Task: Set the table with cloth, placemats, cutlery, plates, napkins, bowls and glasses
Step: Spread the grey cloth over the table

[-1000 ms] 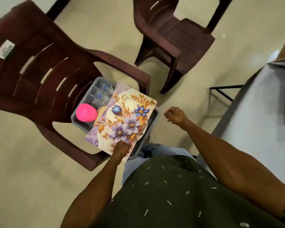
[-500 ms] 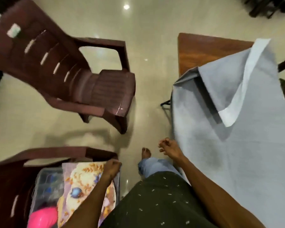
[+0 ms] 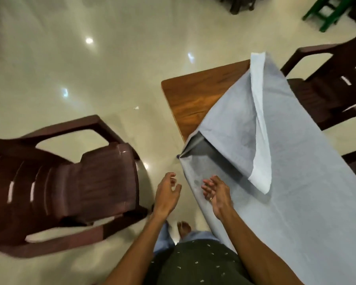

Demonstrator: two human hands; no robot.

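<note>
— Cloth [image 3: 292, 182], where is it from your side?

— Grey cloth, lying over most of the wooden counter [image 3: 195, 95]. I see its far left corner folded back on itself, with the paler underside showing as a long strip. A bare wedge of counter shows at the far left end. The near left edge of the cloth hangs down past the counter's side.

— And the hands?

— Both empty, held out in front of me. My left hand [image 3: 166, 194] is off the counter, above the floor [image 3: 70, 68], with fingers loosely curled and a little apart, gripping nothing. My right hand [image 3: 217, 193] is just beside it, over the near left edge of the cloth, palm turned toward the left, fingers spread and slightly bent. There is a ring on one finger. I cannot tell whether the right hand touches the cloth or hovers just above it.

— Anything else around?

— A dark brown plastic chair [image 3: 86, 182] to my left, its seat facing the counter, near my left hand but not touching it. Another brown chair [image 3: 327, 89] stands at the far side of the counter. A green piece of furniture [image 3: 325, 11] sits at the top right, too cropped to make out. My bare foot [image 3: 184, 227] shows on the glossy floor below the hands.
</note>
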